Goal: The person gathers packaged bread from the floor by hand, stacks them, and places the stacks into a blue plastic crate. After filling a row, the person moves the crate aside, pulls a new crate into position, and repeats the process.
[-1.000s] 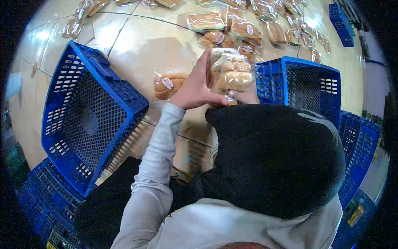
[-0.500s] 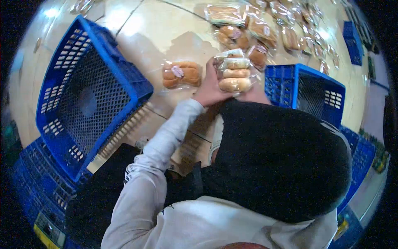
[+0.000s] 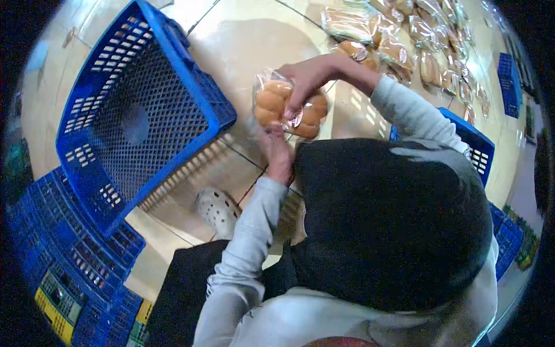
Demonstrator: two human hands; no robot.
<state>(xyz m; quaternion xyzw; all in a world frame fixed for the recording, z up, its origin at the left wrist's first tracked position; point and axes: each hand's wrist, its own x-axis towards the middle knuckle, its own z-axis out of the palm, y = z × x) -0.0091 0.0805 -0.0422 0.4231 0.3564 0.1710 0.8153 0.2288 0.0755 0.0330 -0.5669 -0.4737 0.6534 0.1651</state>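
Note:
A clear plastic pack of bread rolls (image 3: pixel 269 104), golden brown and with a small pink-and-white label, is between my two hands over the tiled floor. My right hand (image 3: pixel 312 78) reaches across from the far side, its fingers round the pack and its thumb pressed over the middle. From the near side, my left hand (image 3: pixel 274 144) grips the lower edge, its fingers slightly blurred. Part of the rolls is hidden under my right hand.
A large blue crate (image 3: pixel 211 110) stands tilted in view at the left. Many bagged breads (image 3: pixel 399 55) cover the floor at upper right. Another blue crate (image 3: pixel 483 141) is partly behind my right arm. Stacked crates (image 3: pixel 75 231) fill the lower left, near a white clog (image 3: pixel 217 211).
The stack of pale rolls held upright is gone from my hands. My right hand has swung left onto the labelled pack that lay on the floor, and the view has shifted left.

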